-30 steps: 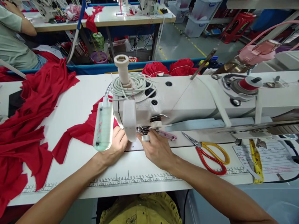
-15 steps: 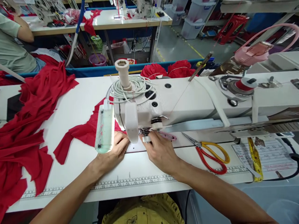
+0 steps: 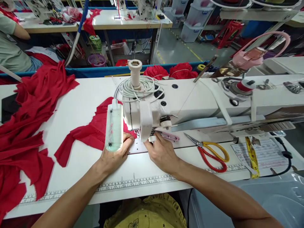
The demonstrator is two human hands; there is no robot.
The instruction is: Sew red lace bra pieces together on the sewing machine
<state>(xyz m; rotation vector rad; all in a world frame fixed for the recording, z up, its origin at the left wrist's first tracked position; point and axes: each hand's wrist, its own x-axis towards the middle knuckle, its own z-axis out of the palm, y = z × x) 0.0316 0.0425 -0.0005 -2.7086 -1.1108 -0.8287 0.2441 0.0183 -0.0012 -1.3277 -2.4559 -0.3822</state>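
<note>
My left hand [image 3: 117,154] lies at the near edge of a red fabric piece [image 3: 96,128], just left of the sewing machine's head [image 3: 146,120]. Its closed fingertips hold the cloth, and the machine's lamp [image 3: 114,128] covers part of the hand. On the other side of the needle area, my right hand [image 3: 163,155] is closed, thumb and fingers drawn together. The machine head hides what, if anything, they pinch. Pink thread snips [image 3: 169,136] lie right behind this hand.
Scissors with red and yellow handles [image 3: 209,152] lie to the right, before a yellow tape measure [image 3: 252,158] and a written sheet [image 3: 266,155]. Red cloth [image 3: 30,126] is heaped at left. Red bundles [image 3: 182,71] sit behind the machine. A co-worker's arm [image 3: 20,31] shows far left.
The view has shifted slightly, so the machine appears farther right. Red fabric now shows by the needle plate beside my left fingers. My right hand stays close to the needle area.
</note>
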